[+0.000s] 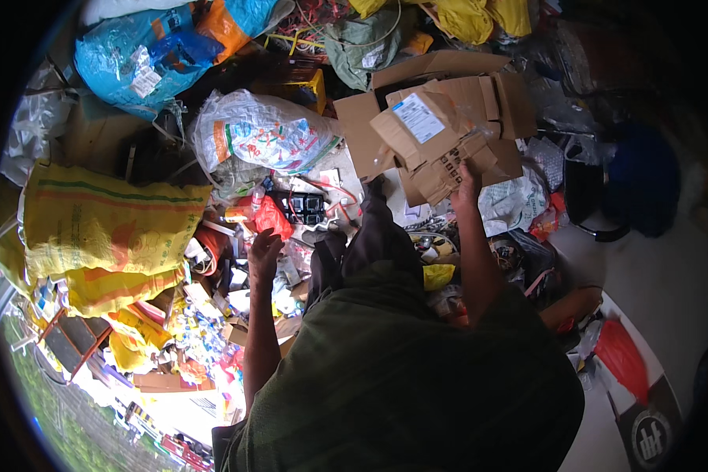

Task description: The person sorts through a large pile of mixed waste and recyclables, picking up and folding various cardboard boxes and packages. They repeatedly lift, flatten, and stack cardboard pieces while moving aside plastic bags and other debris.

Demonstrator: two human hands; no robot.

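Observation:
My right hand (467, 187) grips the lower edge of a piece of flattened brown cardboard (442, 174), its fingers partly hidden. Over an open cardboard box (360, 127) that holds more folded cardboard, this piece overlaps another one bearing a white paper label (418, 118). Empty, with fingers apart and slightly curled, my left hand (265, 251) hovers at the left, near a red plastic bag (271, 217). A black plastic tray or case (307, 207) lies on the floor between the red bag and my legs.
A white woven sack (265, 133) and a yellow woven sack (112, 218) lie at the left. Large blue bags (135, 59) and a green sack (363, 50) sit farther back. Loose mixed scrap (212, 330) covers the lower left. A red plastic bag (622, 357) lies at the lower right.

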